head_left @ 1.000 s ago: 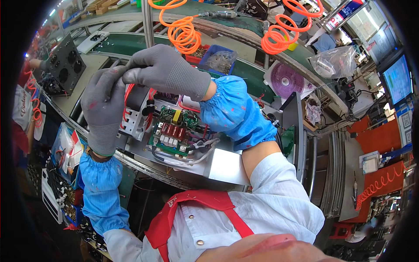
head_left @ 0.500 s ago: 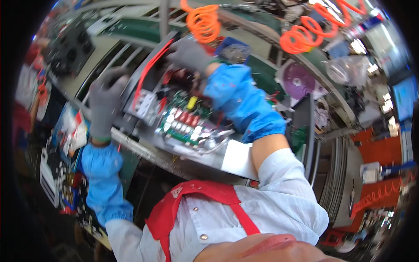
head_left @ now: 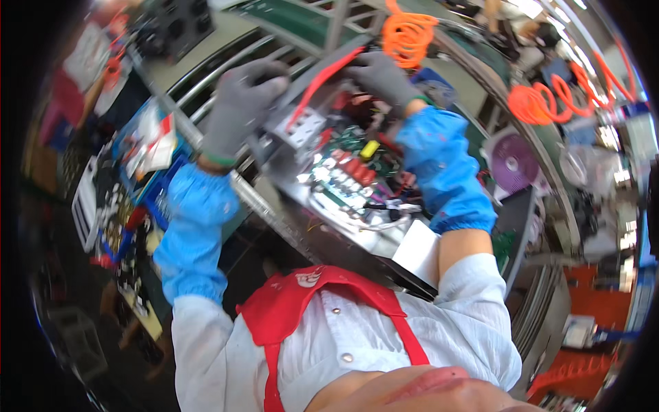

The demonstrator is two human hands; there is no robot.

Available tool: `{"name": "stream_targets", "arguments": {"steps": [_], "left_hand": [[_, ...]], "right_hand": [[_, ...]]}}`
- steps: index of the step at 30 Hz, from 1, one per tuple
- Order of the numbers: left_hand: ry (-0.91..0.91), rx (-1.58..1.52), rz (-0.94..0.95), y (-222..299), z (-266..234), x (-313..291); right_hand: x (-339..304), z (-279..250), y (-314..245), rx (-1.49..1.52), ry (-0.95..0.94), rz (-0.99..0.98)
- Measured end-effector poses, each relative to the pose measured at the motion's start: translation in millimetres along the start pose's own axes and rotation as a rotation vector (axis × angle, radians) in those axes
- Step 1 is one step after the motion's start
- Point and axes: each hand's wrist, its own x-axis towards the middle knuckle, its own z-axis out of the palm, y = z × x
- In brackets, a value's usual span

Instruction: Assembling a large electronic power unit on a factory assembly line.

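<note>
An open metal case (head_left: 285,168) lies in front of me, packed with a green circuit board (head_left: 350,147) carrying red and white parts and a yellow block (head_left: 370,149). A bundle of red wires (head_left: 317,89) rises along its far left wall from a white terminal block (head_left: 302,129). Beside that left wall is my grey-gloved left hand (head_left: 244,110), thumb and fingers curved apart around nothing I can see. At the case's far edge, my gloved right hand (head_left: 381,75) has its fingers bent down close to the wire ends; what they grip is hidden.
Orange coiled hoses (head_left: 408,40) hang beyond the case. Behind my right hand sits a blue bin (head_left: 436,86); further right is a purple round disc (head_left: 513,163). Metal rollers (head_left: 206,110) run under and past the case. Parts bins (head_left: 161,196) stand at left.
The whole view has swung, so case and hands appear further right. Both hands keep about the same places by the case, the left one slightly shifted.
</note>
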Motion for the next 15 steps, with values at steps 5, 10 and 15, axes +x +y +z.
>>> {"name": "stream_targets", "arguments": {"steps": [5,10,15], "left_hand": [[-0.029,-0.023,-0.028,-0.9,0.6,2.8],[-0.031,-0.075,-0.129,-16.2,-1.9,5.4],[-0.028,-0.119,-0.188,-11.5,-3.2,4.6]], "right_hand": [[20.4,31.9,26.5,-0.180,-0.017,0.090],[6.6,-16.8,-22.4,-0.112,-0.041,0.473],[11.6,-19.5,-14.8,-0.086,-0.089,0.504]]}}
